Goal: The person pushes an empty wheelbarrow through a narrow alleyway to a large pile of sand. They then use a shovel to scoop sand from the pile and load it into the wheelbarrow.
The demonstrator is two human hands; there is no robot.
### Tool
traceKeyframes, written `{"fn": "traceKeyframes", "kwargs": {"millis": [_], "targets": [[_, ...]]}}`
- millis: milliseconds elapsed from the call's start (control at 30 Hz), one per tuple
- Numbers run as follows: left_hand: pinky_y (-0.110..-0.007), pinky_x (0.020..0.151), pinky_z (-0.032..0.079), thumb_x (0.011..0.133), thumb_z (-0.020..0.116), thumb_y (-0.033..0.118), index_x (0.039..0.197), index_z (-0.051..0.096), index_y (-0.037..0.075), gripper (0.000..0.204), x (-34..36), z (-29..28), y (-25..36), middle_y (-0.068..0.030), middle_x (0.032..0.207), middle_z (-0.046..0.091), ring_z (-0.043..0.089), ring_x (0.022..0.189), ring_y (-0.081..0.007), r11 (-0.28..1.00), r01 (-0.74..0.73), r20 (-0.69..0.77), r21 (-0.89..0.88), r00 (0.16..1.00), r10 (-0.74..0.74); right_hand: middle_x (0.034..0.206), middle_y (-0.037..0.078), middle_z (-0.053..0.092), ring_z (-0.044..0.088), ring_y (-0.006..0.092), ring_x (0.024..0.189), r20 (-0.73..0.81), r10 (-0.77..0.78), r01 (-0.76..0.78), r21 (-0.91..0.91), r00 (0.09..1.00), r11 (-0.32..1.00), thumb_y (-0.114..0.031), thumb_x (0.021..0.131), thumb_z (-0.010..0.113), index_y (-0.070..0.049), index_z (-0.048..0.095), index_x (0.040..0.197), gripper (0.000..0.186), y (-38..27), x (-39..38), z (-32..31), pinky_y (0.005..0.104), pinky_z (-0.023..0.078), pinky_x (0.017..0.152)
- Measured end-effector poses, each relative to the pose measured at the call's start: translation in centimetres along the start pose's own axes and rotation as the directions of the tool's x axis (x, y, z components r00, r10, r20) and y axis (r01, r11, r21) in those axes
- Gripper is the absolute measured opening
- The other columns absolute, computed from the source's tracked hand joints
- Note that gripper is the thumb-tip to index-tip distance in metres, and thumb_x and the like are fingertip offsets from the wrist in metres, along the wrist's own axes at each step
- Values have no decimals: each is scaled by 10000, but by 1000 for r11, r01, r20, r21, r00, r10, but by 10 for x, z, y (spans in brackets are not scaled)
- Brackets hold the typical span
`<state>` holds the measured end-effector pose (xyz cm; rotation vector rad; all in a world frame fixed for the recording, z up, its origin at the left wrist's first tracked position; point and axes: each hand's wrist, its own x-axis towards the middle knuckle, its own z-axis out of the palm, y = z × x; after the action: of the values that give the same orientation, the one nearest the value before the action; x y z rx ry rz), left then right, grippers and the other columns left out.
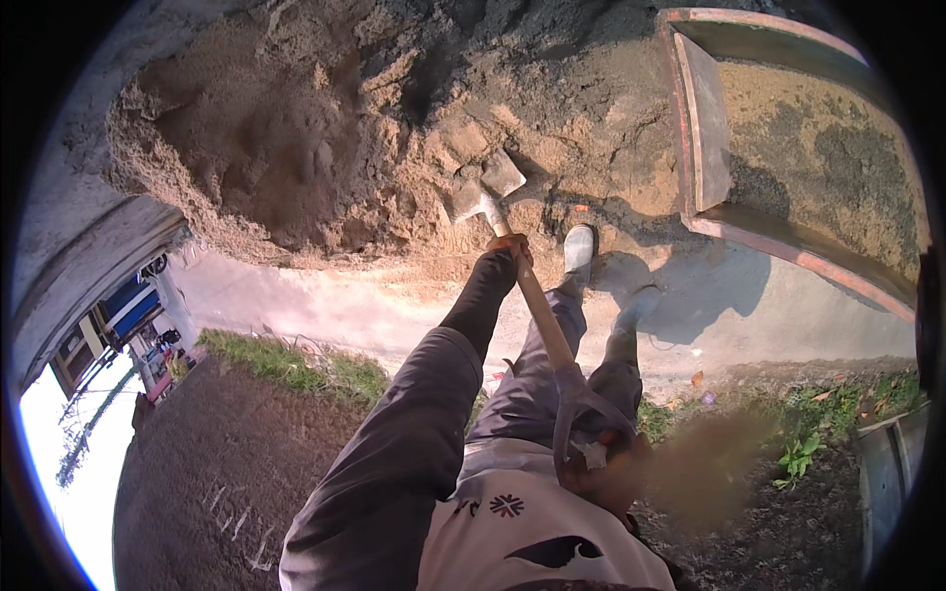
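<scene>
Shovel [512, 256] blade in sand pile [325, 128]; left hand [510, 248] grips shaft; right hand [601, 463] holds handle.

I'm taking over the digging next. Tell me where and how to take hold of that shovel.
Grip the shovel at two places, as the person does: the left hand low on the straight wooden shaft near the blade, the right hand at the looped end handle by the body. Come from the handle end, since the blade is sunk in the sand pile.
</scene>
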<state>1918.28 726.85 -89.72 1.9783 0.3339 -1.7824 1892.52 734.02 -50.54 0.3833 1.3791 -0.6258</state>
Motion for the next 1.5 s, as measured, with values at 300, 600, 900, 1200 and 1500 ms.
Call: {"fn": "traceKeyframes", "kwargs": {"millis": [300,600,900,1200,1500], "targets": [[-403,446,445,871,448,89,738,529,31,166,116,-49,78,-73,599,458,489,473,-268,976,-177,6,-130,984,179,534,21,452,492,191,440,-211,174,-133,194,962,972,-629,917,387,-113,554,852,546,8,122,80,327,422,431],[-367,429,430,894,551,96,878,574,22,79,150,-7,34,-70,610,458,445,446,-214,980,-61,-163,-189,986,30,525,-24,424,409,138,418,-464,88,0,187,882,982,-568,921,492,-105,525,791,482,35,226,-34,294,365,402],[-386,496,489,935,474,94,934,577,75,105,172,19,-37,-62,638,481,499,521,-217,966,-79,-108,-245,993,53,525,-13,394,403,104,428,-475,-117,202,132,872,971,-483,951,503,-119,457,730,429,59,310,-178,286,332,369],[-380,485,474,858,611,102,940,582,92,88,107,40,-141,-58,656,518,529,530,-212,995,42,-165,-85,985,-56,519,-52,364,363,77,397,-574,-49,139,115,817,984,-537,931,507,-168,453,692,442,58,202,-257,225,301,354],[-364,428,459,816,624,84,834,541,49,92,-70,107,-200,-63,613,493,503,467,-208,993,-96,-132,62,986,103,510,-32,299,338,135,387,-599,147,100,360,787,927,-668,871,481,-123,455,772,555,151,86,-374,304,293,370]]}}
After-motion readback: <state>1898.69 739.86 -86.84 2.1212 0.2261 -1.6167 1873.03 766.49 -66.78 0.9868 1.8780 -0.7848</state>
